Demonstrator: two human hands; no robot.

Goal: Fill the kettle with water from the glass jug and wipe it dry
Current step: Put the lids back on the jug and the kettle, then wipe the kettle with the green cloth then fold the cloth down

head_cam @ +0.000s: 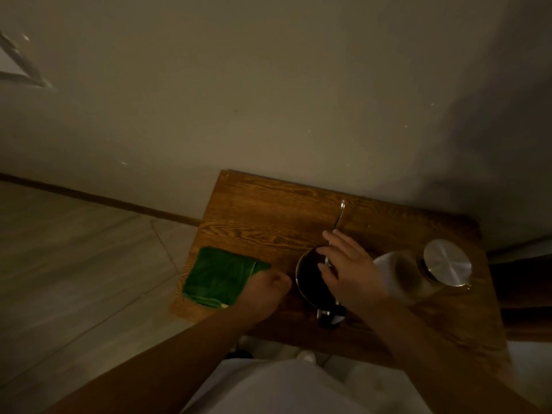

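A metal kettle [301, 265] with a thin curved spout [340, 215] stands mid-table, its round top dark and its handle [330, 315] towards me. My right hand [349, 268] lies over the kettle's top with fingers spread; a small shiny part shows between thumb and middle finger, and I cannot tell whether it is gripped. The glass jug [410, 274] with a round metal lid [447, 262] stands just right of that hand. A folded green cloth [219, 276] lies flat at the table's left edge. My left hand [265, 286], fingers curled, rests at the cloth's right edge.
The small wooden table [268, 210] stands against a plain wall [268, 100]. Something white [385, 259] shows between my right hand and the jug. Tiled floor [74, 264] lies to the left, and dark furniture [519, 282] adjoins the table's right side.
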